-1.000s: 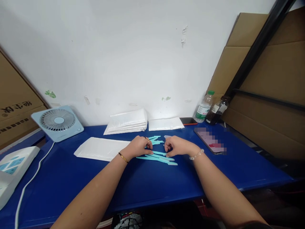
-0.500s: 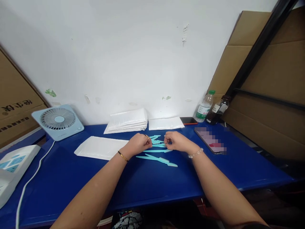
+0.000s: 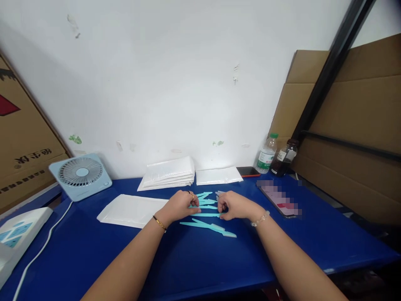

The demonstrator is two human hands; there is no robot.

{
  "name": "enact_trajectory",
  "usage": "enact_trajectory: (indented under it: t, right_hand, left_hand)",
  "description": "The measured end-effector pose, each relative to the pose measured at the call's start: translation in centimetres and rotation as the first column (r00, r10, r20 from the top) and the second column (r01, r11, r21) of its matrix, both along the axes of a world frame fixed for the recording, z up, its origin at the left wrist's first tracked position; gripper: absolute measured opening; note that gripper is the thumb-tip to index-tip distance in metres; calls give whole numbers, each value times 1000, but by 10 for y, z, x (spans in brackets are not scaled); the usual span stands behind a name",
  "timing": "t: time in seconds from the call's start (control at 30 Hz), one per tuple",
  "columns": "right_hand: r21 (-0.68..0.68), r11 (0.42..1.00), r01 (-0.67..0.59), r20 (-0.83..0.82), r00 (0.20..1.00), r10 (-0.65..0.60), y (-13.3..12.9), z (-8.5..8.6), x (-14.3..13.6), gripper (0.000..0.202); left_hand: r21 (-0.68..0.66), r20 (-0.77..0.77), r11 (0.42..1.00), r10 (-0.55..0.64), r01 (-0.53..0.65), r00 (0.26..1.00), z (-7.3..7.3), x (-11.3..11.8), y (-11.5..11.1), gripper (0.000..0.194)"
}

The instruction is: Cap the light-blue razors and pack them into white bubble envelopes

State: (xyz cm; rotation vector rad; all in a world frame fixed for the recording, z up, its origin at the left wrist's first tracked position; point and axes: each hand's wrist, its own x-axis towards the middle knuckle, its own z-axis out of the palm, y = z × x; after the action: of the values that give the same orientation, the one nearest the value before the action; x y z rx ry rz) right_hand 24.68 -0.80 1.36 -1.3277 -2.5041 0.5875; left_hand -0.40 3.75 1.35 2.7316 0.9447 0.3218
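Observation:
Several teal eyebrow razors with pale clear blade covers lie in a loose group on the blue table. My left hand [image 3: 181, 205] is closed, its fingertips pinched at the left end of a razor [image 3: 208, 207]. Opposite it, my right hand [image 3: 236, 205] has curled fingers, with thumb and fingertip on the covered right end of a nearer razor [image 3: 205, 215]. More razors [image 3: 205, 195] lie behind, between the hands. Two crossed razors [image 3: 209, 227] rest nearer to me, apart from both hands. The fingers partly hide the razor ends.
A white padded envelope [image 3: 131, 211] lies left of my left hand. Behind are a stack of envelopes [image 3: 167, 173] and another envelope [image 3: 219, 175]. A fan [image 3: 82, 172] stands left; a phone [image 3: 275, 198], a dark phone [image 3: 248, 171], a water bottle [image 3: 266, 155] and a dark bottle [image 3: 284, 159] are right.
The camera view has tilted up, so everything sits lower in the picture. My right hand has come slightly nearer to me, onto the end of a razor. Left hand has barely moved.

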Motion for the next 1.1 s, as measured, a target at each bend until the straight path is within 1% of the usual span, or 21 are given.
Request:
enact_trajectory:
  t: [0.07,0.13,0.2,0.27,0.4,0.5,0.57,0.63,0.7,0.77,0.8,0.87,0.9,0.97,1.03,1.1]
  right_hand:
    - [37,999,25,29,999,-26,-1,-1,-6,6]
    - [90,996,29,38,999,-33,0,-3,-9,5]
    - [136,991,21,44,999,-27,1,-4,-10,7]
    - [161,987,13,54,998,-22,1,-4,-11,8]
    - [168,985,38,45,998,-47,4,-2,-5,9]
    - [189,972,139,27,989,-147,9,-2,7,9]
    - [190,957,218,4,975,-223,11,-2,15,7]
    - [171,953,249,-30,968,-248,11,0,19,9]
    - [136,968,210,-73,977,-201,7,2,16,12]
    - [60,994,95,-102,991,-89,1,4,9,15]
    - [9,1000,27,-102,994,-26,-3,4,4,18]
    - [-88,993,-77,-75,995,70,-9,4,-7,24]
    - [-126,987,-103,-57,994,97,-12,3,-13,26]
    - [-176,978,-113,-36,994,108,-14,3,-21,26]
    - [-212,973,-88,-32,996,84,-15,3,-25,23]
    - [-227,972,-56,-42,998,47,-14,5,-25,21]
  left_hand:
    - [-5,-21,999,-52,52,998,-2,4,-4,25]
    - [0,-51,997,-74,74,996,-5,7,-6,21]
    - [9,-71,998,-61,62,996,-9,10,-7,15]
    - [27,-77,999,-45,48,996,-11,12,-6,15]
    - [91,-72,995,-43,49,996,-8,10,-3,17]
    - [132,-73,991,11,-2,997,-5,2,4,17]
    - [102,-84,993,69,-61,994,-4,-4,9,16]
    - [47,-68,994,106,-103,992,-3,-8,12,15]
    - [-7,-10,996,85,-85,996,-1,-9,10,20]
    - [-73,34,997,11,-8,999,1,-7,4,29]
    - [-113,33,993,-40,44,999,2,-5,0,32]
    - [-184,-3,974,-133,130,991,3,-1,-8,37]
    - [-212,-27,966,-159,150,987,3,1,-11,36]
    - [-255,-65,956,-165,144,984,3,4,-15,28]
    - [-283,-90,953,-135,104,987,3,6,-17,19]
    - [-289,-95,954,-109,77,990,4,7,-17,17]
